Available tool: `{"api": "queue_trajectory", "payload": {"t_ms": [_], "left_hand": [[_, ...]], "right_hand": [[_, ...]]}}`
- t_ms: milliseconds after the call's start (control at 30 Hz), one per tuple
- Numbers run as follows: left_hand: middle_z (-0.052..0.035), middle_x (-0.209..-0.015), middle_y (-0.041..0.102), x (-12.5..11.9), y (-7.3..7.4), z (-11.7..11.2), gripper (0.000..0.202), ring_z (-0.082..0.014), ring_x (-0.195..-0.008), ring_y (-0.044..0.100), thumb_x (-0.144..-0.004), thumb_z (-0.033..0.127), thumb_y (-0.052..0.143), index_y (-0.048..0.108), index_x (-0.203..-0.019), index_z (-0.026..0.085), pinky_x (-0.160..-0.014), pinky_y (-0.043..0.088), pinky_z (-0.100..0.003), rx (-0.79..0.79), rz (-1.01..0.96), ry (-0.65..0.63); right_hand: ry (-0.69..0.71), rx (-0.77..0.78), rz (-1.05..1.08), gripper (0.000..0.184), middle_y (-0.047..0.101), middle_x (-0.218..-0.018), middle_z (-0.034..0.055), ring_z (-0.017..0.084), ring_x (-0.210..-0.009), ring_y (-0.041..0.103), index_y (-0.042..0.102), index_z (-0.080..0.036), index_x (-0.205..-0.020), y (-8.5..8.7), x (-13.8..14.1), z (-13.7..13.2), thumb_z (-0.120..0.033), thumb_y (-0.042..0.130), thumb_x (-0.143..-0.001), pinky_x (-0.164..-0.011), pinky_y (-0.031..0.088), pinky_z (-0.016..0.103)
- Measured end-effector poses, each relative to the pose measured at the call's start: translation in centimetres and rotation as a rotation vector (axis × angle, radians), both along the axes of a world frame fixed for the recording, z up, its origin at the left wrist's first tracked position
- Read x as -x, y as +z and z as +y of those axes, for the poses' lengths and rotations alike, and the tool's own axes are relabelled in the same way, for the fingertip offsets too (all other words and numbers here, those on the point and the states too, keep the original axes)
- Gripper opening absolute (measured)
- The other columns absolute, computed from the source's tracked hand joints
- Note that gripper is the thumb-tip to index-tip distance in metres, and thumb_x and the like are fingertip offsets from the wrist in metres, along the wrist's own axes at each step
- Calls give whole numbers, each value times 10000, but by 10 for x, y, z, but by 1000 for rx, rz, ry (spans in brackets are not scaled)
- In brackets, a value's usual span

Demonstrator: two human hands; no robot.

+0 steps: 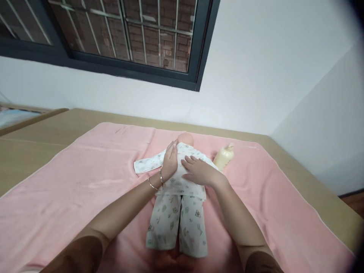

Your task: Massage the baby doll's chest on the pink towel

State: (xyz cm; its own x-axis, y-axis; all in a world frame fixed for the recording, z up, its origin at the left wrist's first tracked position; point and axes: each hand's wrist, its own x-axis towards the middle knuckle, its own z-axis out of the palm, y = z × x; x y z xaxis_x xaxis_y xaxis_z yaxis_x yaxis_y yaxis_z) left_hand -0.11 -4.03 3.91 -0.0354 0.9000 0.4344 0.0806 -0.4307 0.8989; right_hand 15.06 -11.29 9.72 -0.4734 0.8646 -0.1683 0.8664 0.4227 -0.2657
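Note:
A baby doll (180,184) lies on its back or front, I cannot tell which, on a pink blanket (108,174). It wears a white top and white trousers (165,222), both with a small green and grey print. Its bald head (186,138) points away from me, and one sleeve (148,165) stretches out to the left. My left hand (170,161), with bracelets at the wrist, is turned on edge against the top, fingers straight. Flat over the chest area lies my right hand (202,170), palm down, fingers spread. Neither hand grasps anything.
A feeding bottle (225,156) with pale yellow contents lies on the blanket to the right of the doll. The blanket covers a wooden surface (301,178) that meets white walls (250,68) at the back and right. Above is a dark-framed window (136,72) with bars.

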Motion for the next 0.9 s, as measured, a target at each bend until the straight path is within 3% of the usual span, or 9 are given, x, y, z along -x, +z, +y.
{"api": "queue_trajectory", "payload": {"t_ms": [100,167,233,333,467,600,733,900], "left_hand": [[-137,-1401,585,-28,35,-11,560,-222,-1369,487,-1014,512,265,526,-1368,165,-1195,305,-401,184,-307,-181],[-143,-1367,604,-53,52,-16,583,-228,-1334,522,-1010,538,220,517,-1363,180,-1148,365,-397,446,-479,-389],[-174,-1363,589,-78,62,-19,636,-255,-1251,584,-984,604,221,503,-1362,179,-1048,461,-408,714,-592,-624],[-212,-1321,586,-112,67,-24,685,-270,-1115,644,-968,628,204,477,-1361,139,-879,541,-399,972,-693,-819],[-206,-1277,603,-140,66,-28,690,-267,-1052,657,-973,610,182,477,-1341,107,-805,552,-378,1013,-833,-894],[-206,-1286,599,-148,66,-26,703,-271,-1069,653,-966,622,196,468,-1348,99,-825,549,-385,1002,-884,-887],[-198,-1325,587,-137,64,-27,675,-271,-1103,648,-972,610,200,480,-1344,122,-853,548,-405,1013,-883,-870],[-214,-1348,579,-100,57,-43,668,-285,-1135,648,-976,599,221,520,-1321,112,-925,525,-442,1060,-828,-896]], "right_hand": [[-123,24,97,740,243,-1635,95,278,-1517,227,257,-195,-1576,30,-36,-17,-580,397,-959,-1218,256,441],[-272,-90,128,726,228,-1639,104,279,-1529,181,274,-166,-1570,42,-60,-20,-535,411,-960,-1240,202,450],[-432,-186,154,711,167,-1649,144,283,-1537,136,275,-97,-1560,46,-81,-16,-471,396,-967,-1248,175,462],[-612,-246,150,664,102,-1642,233,290,-1542,88,236,33,-1534,40,-105,-1,-250,345,-943,-1247,180,465],[-622,-222,98,622,225,-1613,245,283,-1535,142,362,35,-1466,30,-117,13,-108,363,-860,-1236,224,446],[-625,-264,-3,529,366,-1546,254,287,-1495,279,489,20,-1364,29,-114,14,-72,349,-861,-1195,299,394],[-651,-311,-101,476,399,-1526,254,310,-1450,357,541,-22,-1308,28,-109,13,-96,345,-881,-1142,347,432],[-720,-309,-98,496,327,-1582,215,312,-1473,303,497,-65,-1366,27,-103,12,-147,311,-914,-1130,340,518]]}}
